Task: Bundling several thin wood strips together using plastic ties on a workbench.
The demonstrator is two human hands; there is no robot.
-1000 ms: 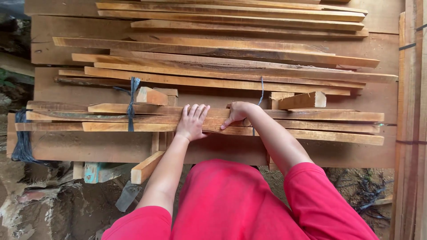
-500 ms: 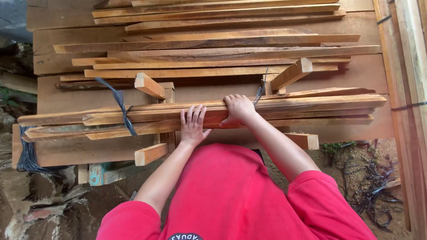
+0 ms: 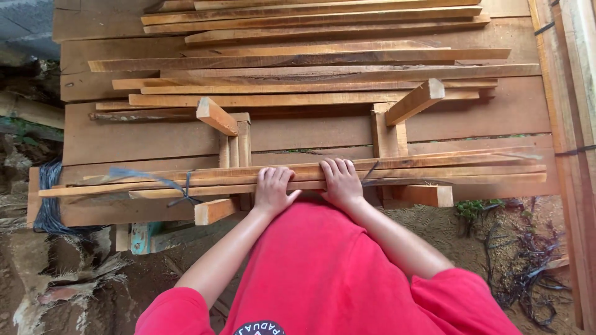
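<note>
wood strip bundle [image 3: 298,177], under both hands, L [image 3: 273,191] & R [image 3: 340,182] gripping mid

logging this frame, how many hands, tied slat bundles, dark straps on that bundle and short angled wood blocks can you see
hands: 2, left hand and right hand, both on the bundle
tied slat bundle: 1
dark straps: 2, left strap and right strap
short angled wood blocks: 2, left block and right block
total: 7

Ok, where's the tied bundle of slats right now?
In the head view the bundle of slats lies across the lower middle, on two wooden supports, with the left hand and right hand on its centre.
</note>
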